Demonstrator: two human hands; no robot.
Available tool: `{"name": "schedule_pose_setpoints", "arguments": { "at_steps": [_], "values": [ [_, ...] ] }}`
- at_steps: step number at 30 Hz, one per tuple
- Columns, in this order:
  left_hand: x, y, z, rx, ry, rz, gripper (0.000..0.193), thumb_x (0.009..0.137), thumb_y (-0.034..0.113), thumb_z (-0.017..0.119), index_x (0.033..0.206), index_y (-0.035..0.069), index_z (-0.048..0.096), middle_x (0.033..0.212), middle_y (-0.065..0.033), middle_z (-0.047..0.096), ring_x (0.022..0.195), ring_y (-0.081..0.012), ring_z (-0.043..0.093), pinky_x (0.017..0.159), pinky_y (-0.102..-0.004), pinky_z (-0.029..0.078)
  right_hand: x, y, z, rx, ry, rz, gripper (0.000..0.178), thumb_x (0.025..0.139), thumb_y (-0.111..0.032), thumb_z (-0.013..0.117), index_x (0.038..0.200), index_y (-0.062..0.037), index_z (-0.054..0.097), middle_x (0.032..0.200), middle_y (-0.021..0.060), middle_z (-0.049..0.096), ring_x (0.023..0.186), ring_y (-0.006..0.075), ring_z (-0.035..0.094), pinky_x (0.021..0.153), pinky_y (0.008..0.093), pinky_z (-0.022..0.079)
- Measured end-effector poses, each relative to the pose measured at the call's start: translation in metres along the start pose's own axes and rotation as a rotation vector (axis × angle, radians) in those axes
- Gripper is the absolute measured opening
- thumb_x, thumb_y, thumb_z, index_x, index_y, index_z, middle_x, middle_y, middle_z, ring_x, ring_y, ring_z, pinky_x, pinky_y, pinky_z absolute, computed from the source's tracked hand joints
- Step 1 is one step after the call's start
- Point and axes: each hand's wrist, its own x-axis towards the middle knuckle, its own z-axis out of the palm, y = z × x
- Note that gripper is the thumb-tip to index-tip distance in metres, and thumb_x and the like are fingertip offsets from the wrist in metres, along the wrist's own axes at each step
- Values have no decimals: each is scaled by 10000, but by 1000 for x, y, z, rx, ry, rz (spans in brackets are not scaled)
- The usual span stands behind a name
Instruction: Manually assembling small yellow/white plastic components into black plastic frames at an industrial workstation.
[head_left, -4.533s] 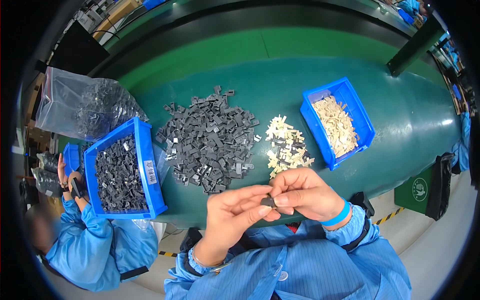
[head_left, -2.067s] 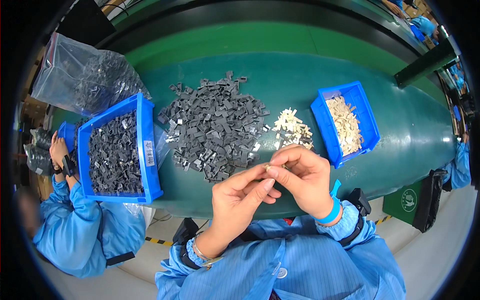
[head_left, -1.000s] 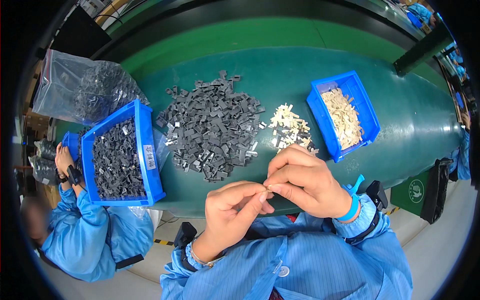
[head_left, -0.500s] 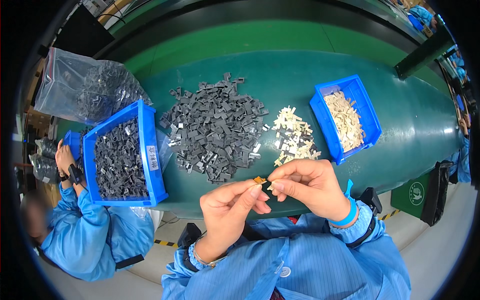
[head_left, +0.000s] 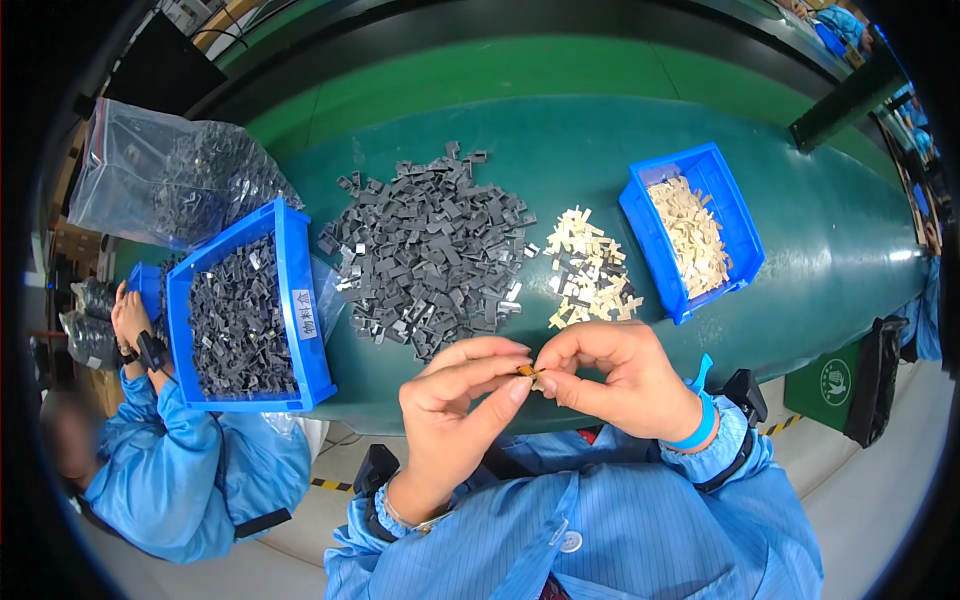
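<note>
In front of my chest both hands meet fingertip to fingertip. My left hand [head_left: 458, 402] is closed, with thumb and forefinger around a small amber-coloured piece [head_left: 526, 370]. A small cream piece [head_left: 538, 383] is pinched in my right hand [head_left: 618, 378], pressed against the amber one; fingers hide most of both. Just beyond the hands lies a small pile of cream pieces [head_left: 592, 262] mixed with some dark ones. To its left spreads a bigger heap of dark grey clip-like parts [head_left: 430, 250].
On the right, a blue bin [head_left: 738, 225] contains cream pieces. A larger blue bin [head_left: 318, 365] of dark parts stands left, beside a clear plastic bag [head_left: 130, 185] of dark parts. At far left works another person [head_left: 200, 470] in blue. All rests on a green table [head_left: 800, 250].
My hands have drawn closer together, bringing the amber and cream pieces into contact. The left fingers have lifted and stretched over the amber piece.
</note>
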Motion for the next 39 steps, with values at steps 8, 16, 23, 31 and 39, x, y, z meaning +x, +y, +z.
{"name": "schedule_pose_setpoints", "arguments": {
  "at_steps": [8, 16, 23, 31, 39],
  "values": [
    [-2, -4, 4, -47, 188, 5, 127, 766, -49, 631, 891, -48, 652, 989, -142, 573, 853, -174, 572, 756, -276, 484, 3, -2, 0, 265, -8, 163, 120, 842, -29, 594, 929, 52, 602, 791, 75, 616, 687, 100, 581, 612, 222, 486],
    [-2, -10, 6, 102, 145, 134, 149, 756, -24, 658, 905, -29, 660, 1036, -141, 557, 960, -197, 529, 843, -317, 438, 4, 4, 10, 365, 20, 121, 149, 847, -48, 596, 954, 55, 612, 781, 84, 627, 664, 105, 589, 583, 215, 484],
    [1, -10, 12, -206, 117, -25, 127, 789, -15, 620, 909, -12, 662, 1119, -153, 528, 988, -215, 526, 862, -329, 429, 0, 4, 11, 370, 56, 92, 118, 846, -34, 589, 929, 47, 608, 768, 75, 626, 648, 93, 583, 572, 209, 476],
    [7, 4, 1, -308, 252, 42, 97, 839, 92, 569, 893, 34, 624, 1117, -136, 536, 1037, -230, 520, 906, -380, 414, -4, -27, -44, -463, 494, -368, 73, 739, 29, 593, 807, 13, 615, 739, 75, 611, 650, 134, 573, 588, 260, 455],
    [12, 15, -6, 710, 113, 618, 163, 676, 57, 694, 822, 35, 625, 921, -115, 580, 823, -276, 568, 792, -381, 432, -12, -44, -111, -1395, 553, -211, 17, 770, -18, 585, 763, -4, 579, 657, 108, 545, 565, 284, 505, 528, 352, 411]
  ]
}}
